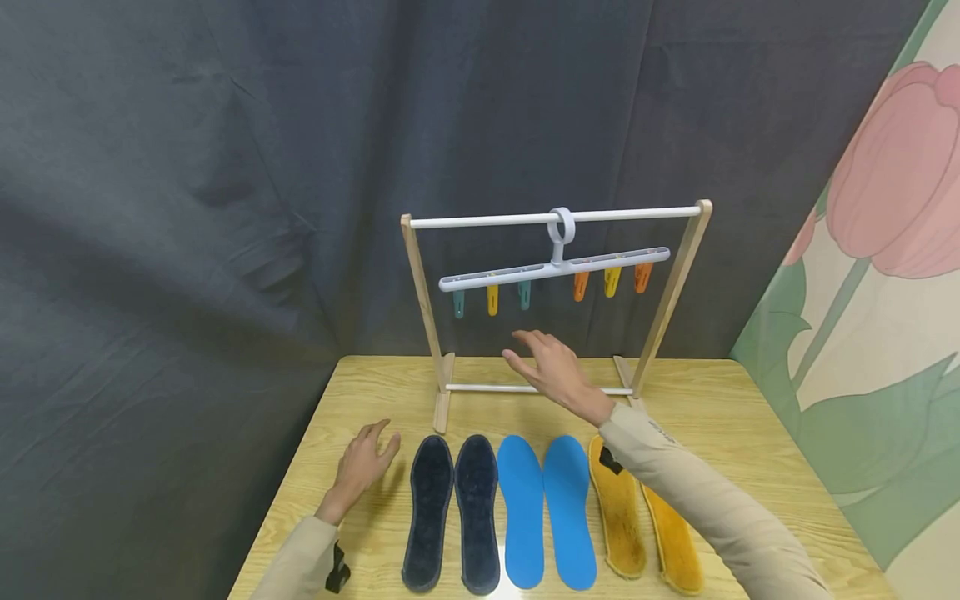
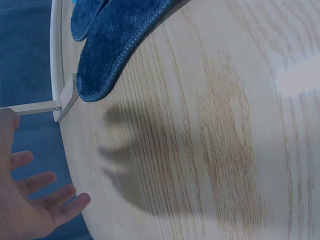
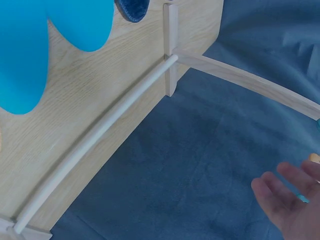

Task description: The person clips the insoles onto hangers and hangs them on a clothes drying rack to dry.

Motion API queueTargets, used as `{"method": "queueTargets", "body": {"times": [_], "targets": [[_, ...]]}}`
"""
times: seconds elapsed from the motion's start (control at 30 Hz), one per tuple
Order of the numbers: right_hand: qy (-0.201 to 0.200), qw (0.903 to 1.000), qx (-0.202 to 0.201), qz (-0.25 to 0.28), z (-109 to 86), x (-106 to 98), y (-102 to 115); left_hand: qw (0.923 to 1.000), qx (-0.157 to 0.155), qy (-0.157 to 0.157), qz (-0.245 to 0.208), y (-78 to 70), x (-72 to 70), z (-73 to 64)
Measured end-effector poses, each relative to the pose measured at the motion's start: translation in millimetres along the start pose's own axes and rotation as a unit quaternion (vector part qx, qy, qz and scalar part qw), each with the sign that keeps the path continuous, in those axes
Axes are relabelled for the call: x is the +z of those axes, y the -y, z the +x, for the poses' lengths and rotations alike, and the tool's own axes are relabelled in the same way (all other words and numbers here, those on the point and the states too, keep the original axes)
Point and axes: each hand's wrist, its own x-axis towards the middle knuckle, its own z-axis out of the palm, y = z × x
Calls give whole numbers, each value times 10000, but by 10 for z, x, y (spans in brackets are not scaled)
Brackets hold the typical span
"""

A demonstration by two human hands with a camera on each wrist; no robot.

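Note:
My right hand (image 1: 553,368) is raised in front of the rack, below the clips of a pale hanger (image 1: 555,268), and holds nothing. In the right wrist view its fingers (image 3: 286,189) spread loosely. My left hand (image 1: 362,462) hovers over the table beside a pair of dark fuzzy insoles (image 1: 431,508), its fingers apart; in the left wrist view its shadow falls on the wood. Two blue insoles (image 1: 521,508) lie in the middle of the row. Two yellow fuzzy insoles (image 1: 621,525) lie at the right, partly covered by my right forearm.
A wooden rack (image 1: 681,287) with a white top bar (image 1: 480,221) carries the hanger by its ring. Orange, yellow and teal clips (image 1: 492,300) hang along the hanger. Behind the wooden table (image 1: 375,392) is a dark curtain (image 1: 225,208); a flower-painted wall (image 1: 885,333) stands at the right.

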Motion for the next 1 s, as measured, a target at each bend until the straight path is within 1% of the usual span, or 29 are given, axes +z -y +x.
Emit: {"method": "queueTargets", "body": {"times": [0.17, 0.4, 0.63, 0.87, 1.0], "targets": [[18, 10000, 21, 88, 31, 14, 37, 9997, -111, 88, -188, 11, 20, -12], [-4, 9999, -98, 61, 85, 30, 92, 9983, -336, 250, -409, -13, 44, -42], [-34, 9998, -194, 7, 147, 30, 160, 9986, -310, 178, -389, -12, 79, -73], [226, 9993, -85, 275, 209, 38, 225, 9991, -283, 85, -316, 5, 150, -94], [225, 9989, -116, 393, 240, 36, 254, 9991, -314, 73, -282, -9, 170, -98]]}}
